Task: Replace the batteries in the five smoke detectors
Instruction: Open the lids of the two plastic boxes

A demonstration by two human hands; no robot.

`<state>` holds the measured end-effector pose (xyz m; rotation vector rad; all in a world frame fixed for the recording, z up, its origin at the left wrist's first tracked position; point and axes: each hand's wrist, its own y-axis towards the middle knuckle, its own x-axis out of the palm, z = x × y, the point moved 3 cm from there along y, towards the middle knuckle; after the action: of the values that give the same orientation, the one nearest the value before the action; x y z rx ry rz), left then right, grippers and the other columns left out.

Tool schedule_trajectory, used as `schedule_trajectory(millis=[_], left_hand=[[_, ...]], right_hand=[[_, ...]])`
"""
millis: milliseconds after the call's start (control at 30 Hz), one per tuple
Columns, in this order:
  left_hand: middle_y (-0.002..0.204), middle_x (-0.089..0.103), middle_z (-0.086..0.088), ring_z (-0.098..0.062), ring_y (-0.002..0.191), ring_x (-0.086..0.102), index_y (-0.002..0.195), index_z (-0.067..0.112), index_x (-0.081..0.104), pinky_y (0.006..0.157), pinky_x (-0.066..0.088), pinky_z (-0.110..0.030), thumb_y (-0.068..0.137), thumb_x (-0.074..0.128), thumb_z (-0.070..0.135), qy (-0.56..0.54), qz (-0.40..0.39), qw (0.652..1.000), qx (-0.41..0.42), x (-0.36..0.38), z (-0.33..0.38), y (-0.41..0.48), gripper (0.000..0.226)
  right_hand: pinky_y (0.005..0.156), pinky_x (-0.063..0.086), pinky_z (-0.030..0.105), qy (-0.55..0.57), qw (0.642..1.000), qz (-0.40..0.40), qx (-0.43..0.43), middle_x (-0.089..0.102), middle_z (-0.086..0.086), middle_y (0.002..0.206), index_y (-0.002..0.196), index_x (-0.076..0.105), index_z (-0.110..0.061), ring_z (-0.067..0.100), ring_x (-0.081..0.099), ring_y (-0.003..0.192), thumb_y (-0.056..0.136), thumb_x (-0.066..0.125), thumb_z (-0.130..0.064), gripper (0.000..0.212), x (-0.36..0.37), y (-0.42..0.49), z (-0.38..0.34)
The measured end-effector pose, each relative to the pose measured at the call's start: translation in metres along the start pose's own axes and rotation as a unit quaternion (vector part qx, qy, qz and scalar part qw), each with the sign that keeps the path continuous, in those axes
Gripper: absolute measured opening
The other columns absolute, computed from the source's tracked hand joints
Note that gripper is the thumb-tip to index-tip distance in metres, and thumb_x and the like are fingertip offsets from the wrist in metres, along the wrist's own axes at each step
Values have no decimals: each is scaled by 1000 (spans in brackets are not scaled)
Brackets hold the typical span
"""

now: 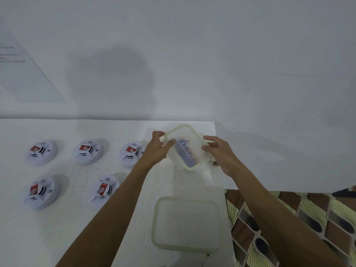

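Gripping container [187,146] between left fingers [160,136], right fingers [209,144]; batteries [185,151] seemingly inside.

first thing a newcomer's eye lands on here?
Likely both hands, left hand and right hand, gripping a lidded clear container with dark items inside, tilted above the table's far right corner. Next, five white smoke detectors with red labels sit in two rows on the left. A second closed container lies nearer the camera.

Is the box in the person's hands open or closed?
Closed. The held container has its green-rimmed lid on, gripped by the left hand and right hand. Whether it is latched: cannot tell.
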<state>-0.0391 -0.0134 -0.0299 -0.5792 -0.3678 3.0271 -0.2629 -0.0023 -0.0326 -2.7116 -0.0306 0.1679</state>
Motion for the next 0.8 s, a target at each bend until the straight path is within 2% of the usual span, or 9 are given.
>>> schedule_trajectory(millis=[100,167,267,333,400,533,633,700,800], left_hand=[[131,48,-8,-23,104,56,128,12,31,81,53,-36,95,54,34,-18,24,999,-10,-4,2,5,46],[117,51,-7,-24,100,55,133,16,27,84,49,-36,97,45,41,15,58,998,-24,-4,1,4,47],[110,53,-6,-23,95,55,137,19,30,82,46,-33,100,34,44,70,90,993,-32,-7,-8,-3,46],[108,60,-8,-24,90,61,134,19,39,84,53,-38,100,36,43,79,63,995,-20,-9,-18,-8,42],[105,63,-9,-24,88,64,129,17,47,80,57,-43,99,42,40,41,42,998,-27,-12,-26,-10,37],[106,63,-6,-20,88,65,116,16,54,62,56,-25,97,52,31,-9,29,999,-40,-22,-25,-10,25],[99,64,-2,-17,84,64,113,15,57,55,52,-16,97,52,27,-10,32,999,-31,-32,-18,-11,20],[96,65,-3,-19,84,64,110,15,60,59,53,-18,98,51,24,-14,40,999,-23,-39,-12,-13,18],[91,66,-4,-19,83,61,107,16,65,68,52,-24,96,55,21,-50,57,997,8,-51,1,-14,16]], right_hand=[[62,57,36,3,1000,-15,-1,65,0,117,131,54,-26,18,64,97,94,62,-15,39,0,2,1],[65,61,41,-32,999,25,-24,65,2,111,127,56,-25,18,64,95,91,66,-21,37,-4,5,-1],[73,56,34,-47,994,90,-50,66,6,101,120,60,-19,19,63,88,90,68,-26,32,-11,8,1],[73,50,28,-51,992,96,-64,66,7,101,117,62,-18,19,62,89,91,66,-25,28,-12,7,4],[66,51,25,-69,992,85,-62,64,7,100,115,61,-17,19,61,87,92,65,-28,26,-12,4,8],[53,56,27,-93,990,102,-29,65,10,82,101,62,-12,19,62,64,88,68,-39,31,-14,-4,10],[46,50,25,-63,993,99,-23,63,14,73,99,63,-4,19,55,52,90,68,-27,25,-18,-7,3],[46,48,24,-42,995,83,-26,62,14,71,101,65,-3,18,53,49,91,66,-19,19,-21,-9,-4],[47,47,26,-8,997,58,-45,63,12,75,99,67,-7,18,51,49,92,66,-21,16,-27,-16,-19]])
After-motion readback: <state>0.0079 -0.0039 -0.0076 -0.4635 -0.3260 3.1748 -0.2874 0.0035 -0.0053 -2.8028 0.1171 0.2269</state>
